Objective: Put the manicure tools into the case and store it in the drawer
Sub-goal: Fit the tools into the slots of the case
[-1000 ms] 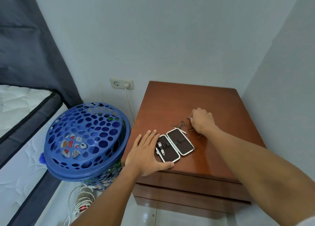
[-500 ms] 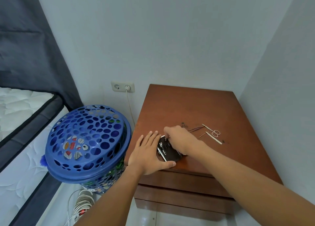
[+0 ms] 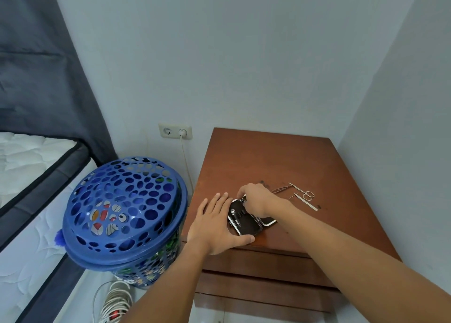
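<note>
An open manicure case (image 3: 246, 222) with a dark lining and white rim lies near the front left of the brown nightstand top (image 3: 268, 161). My left hand (image 3: 214, 222) rests flat at its left side, thumb along the case's front edge. My right hand (image 3: 256, 198) is over the case's far end, fingers pinched on a small metal tool (image 3: 243, 200) at the lining. A nail clipper (image 3: 235, 216) sits in the left half. Small scissors (image 3: 303, 193), a thin file (image 3: 306, 202) and tweezers (image 3: 280, 189) lie loose to the right.
Closed drawer fronts (image 3: 263, 266) sit below the top. A blue perforated laundry basket (image 3: 124, 213) stands close on the left, a coiled white cable (image 3: 114, 303) on the floor beneath it. A wall socket (image 3: 175, 131), a mattress (image 3: 26, 200) and a wall on the right bound the spot.
My right hand left the loose tools at the right, carrying a small tool, and came to the case's far end. The left hand has stayed beside the case.
</note>
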